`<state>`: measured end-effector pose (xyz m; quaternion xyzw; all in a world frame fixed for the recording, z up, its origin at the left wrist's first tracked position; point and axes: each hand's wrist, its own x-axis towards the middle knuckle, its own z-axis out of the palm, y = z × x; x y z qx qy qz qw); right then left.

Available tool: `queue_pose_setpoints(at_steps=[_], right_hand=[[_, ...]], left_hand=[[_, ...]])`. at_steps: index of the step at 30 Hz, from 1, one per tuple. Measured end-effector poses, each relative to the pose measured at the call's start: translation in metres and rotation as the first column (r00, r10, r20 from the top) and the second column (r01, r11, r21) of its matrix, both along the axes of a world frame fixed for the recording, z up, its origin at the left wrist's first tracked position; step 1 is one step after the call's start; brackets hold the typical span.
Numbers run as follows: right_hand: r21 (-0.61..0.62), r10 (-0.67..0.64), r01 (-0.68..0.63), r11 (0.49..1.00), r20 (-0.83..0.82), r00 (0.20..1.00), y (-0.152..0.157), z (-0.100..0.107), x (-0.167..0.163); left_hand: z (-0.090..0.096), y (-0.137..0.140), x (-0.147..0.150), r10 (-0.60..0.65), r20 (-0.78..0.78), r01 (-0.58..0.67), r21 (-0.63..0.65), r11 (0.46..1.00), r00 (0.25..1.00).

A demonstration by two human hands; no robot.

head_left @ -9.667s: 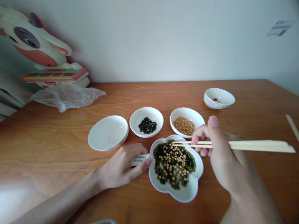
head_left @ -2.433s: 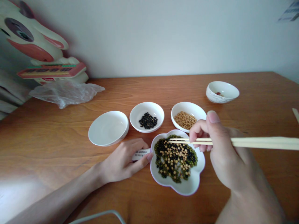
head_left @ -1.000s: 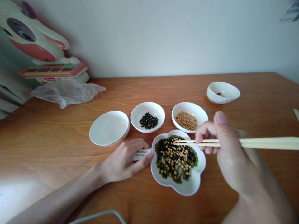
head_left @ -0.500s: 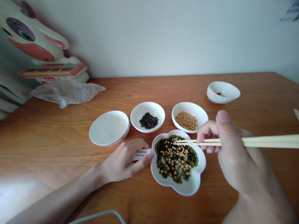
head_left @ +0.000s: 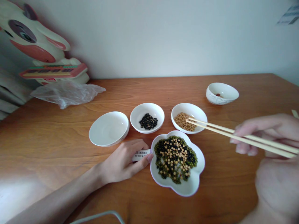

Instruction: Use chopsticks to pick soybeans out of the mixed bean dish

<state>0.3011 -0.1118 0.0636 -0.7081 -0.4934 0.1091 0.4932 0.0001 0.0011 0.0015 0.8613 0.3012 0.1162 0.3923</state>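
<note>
My right hand grips a pair of pale chopsticks, blurred by motion. Their tips are over the yellow soybeans in a white bowl; whether a bean sits between them I cannot tell. My left hand is closed at the left edge of a flower-shaped dish, around a white tab with printed writing. Mixed green, black and yellow beans lie in this dish. Black beans fill part of another white bowl.
A white bowl with nothing visible inside stands at the left. Farther back right, another bowl holds a few reddish-brown pieces. A crumpled plastic bag and a toy cow with keyboard are at the back left. A pale cable crosses the front edge.
My right hand has moved right, and the chopstick tips have gone from the mixed beans up to the soybean bowl. My left hand has stayed at the dish.
</note>
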Motion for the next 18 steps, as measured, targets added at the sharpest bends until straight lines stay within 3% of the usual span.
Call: queue_pose_setpoints(at_steps=[2, 5, 8, 11, 15, 18], right_hand=[[0.066, -0.165, 0.178, 0.982, -0.174, 0.971, 0.007, 0.009, -0.012], [0.077, -0.189, 0.212, 0.974, -0.238, 0.953, 0.013, 0.019, -0.023], [0.033, -0.141, 0.153, 0.988, -0.243, 0.960, 0.015, 0.020, -0.025], [-0.057, -0.025, 0.013, 0.998, -0.222, 0.975, 0.016, 0.015, -0.022], [-0.161, 0.131, -0.169, 0.972, -0.227, 0.965, 0.021, 0.007, -0.019], [-0.191, 0.170, -0.215, 0.958, -0.230, 0.958, 0.027, 0.003, -0.019]], left_hand=[[-0.001, 0.000, 0.000, -0.003, -0.001, 0.003, 0.001, 1.000, 1.000], [-0.001, 0.000, 0.000, -0.010, -0.001, 0.010, 0.000, 1.000, 1.000], [-0.001, 0.000, 0.000, -0.003, 0.006, 0.003, 0.001, 1.000, 1.000], [-0.001, 0.001, 0.000, -0.003, 0.011, 0.003, 0.003, 1.000, 1.000], [-0.001, 0.001, -0.001, -0.006, 0.009, 0.006, 0.003, 1.000, 1.000], [-0.002, 0.001, -0.001, -0.008, 0.010, 0.008, 0.002, 1.000, 1.000]])
